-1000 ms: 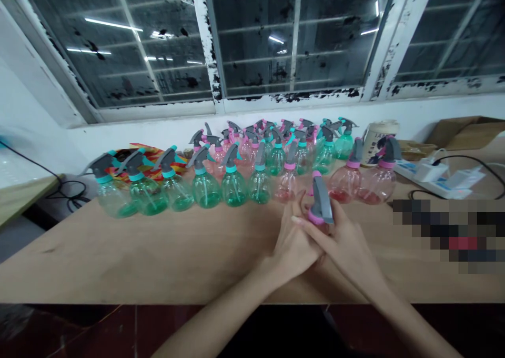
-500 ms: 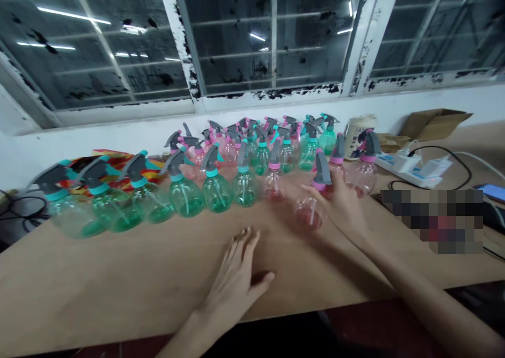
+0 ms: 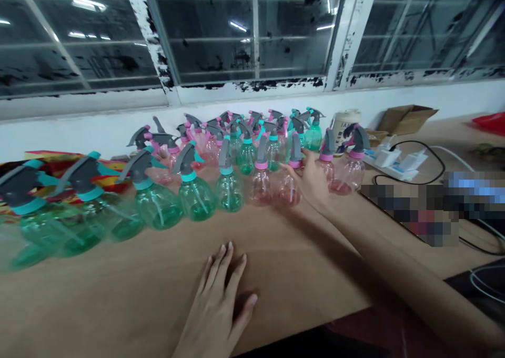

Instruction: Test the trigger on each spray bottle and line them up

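My right hand [image 3: 314, 183] is closed around the neck of a pink spray bottle [image 3: 289, 191], which stands upright in the front row. Its grey trigger head shows above my fingers; some fingers are hidden behind it. Just left of it is another pink spray bottle [image 3: 261, 184], and to the right are two more, the outermost a pink spray bottle [image 3: 349, 173]. Leftward the row continues with several green spray bottles, the nearest a green spray bottle [image 3: 230, 192]. My left hand [image 3: 221, 295] rests open, palm down, on the wooden table [image 3: 130, 295], touching no bottle.
Behind the front row, more pink and green bottles crowd against the wall. A paper cup [image 3: 344, 129], a cardboard box [image 3: 408, 123] and a white power strip [image 3: 389, 163] with cables lie to the right. Red and yellow packaging [image 3: 51, 160] lies behind the left bottles.
My right hand has pushed the pink bottle back into line with the front row, between its pink neighbours. My left hand stays open on the table. The view has shifted slightly right.
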Available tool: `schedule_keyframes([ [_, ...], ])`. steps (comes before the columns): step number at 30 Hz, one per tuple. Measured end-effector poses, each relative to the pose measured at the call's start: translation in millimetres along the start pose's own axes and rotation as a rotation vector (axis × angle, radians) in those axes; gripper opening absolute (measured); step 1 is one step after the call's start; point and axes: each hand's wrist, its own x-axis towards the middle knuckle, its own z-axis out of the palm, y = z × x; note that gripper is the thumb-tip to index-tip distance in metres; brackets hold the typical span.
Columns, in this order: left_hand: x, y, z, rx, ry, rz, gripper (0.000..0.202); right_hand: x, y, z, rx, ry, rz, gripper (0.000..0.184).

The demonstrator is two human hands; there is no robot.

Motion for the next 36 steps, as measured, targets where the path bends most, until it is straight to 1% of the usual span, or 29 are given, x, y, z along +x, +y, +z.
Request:
schedule_keyframes([
  [6, 0, 0, 0.2, 0.051, 0.004, 0.03, 0.054, 3, 4, 9, 0.029, 0.006, 0.023, 0.062],
  [9, 1, 1, 1.9, 0.049, -0.003, 0.025, 0.055, 1, 2, 8, 0.054, 0.01, 0.011, 0.063],
  [11, 0, 1, 2.7, 0.048, 0.0, 0.019, 0.055, -3, 0, 3, 0.083, 0.009, -0.018, 0.062],
  [13, -1, 1, 2.8, 0.041, 0.011, 0.018, 0.056, -8, -2, -5, 0.108, 0.019, -0.042, 0.061],
  [16, -2, 0, 2.7, 0.013, 0.009, 0.014, 0.056, -20, 2, -26, 0.114, 0.054, -0.045, 0.061],
  [19, -2, -2, 5.0, -0.023, 0.009, -0.001, 0.057, -31, 19, -49, 0.05, 0.065, -0.011, 0.05],
  [21, -2, -3, 7.7, -0.093, 0.01, -0.032, 0.058, -34, 33, -61, -0.014, 0.062, 0.022, 0.044],
  [24, 1, -3, 7.9, -0.206, 0.004, -0.091, 0.062, -32, 50, -70, -0.109, 0.082, 0.072, 0.044],
  [27, 4, 0, -0.7, -0.262, 0.006, -0.124, 0.067, -25, 60, -67, -0.193, 0.093, 0.118, 0.052],
  [31, 7, 3, -14.1, -0.373, 0.009, -0.175, 0.077, -14, 65, -53, -0.257, 0.059, 0.153, 0.066],
  [34, 8, 0, -13.8, -0.373, 0.02, -0.161, 0.081, -9, 64, -44, -0.295, 0.014, 0.181, 0.069],
  [36, 7, -3, -9.5, -0.35, 0.03, -0.137, 0.079, -7, 63, -40, -0.32, -0.012, 0.2, 0.068],
])
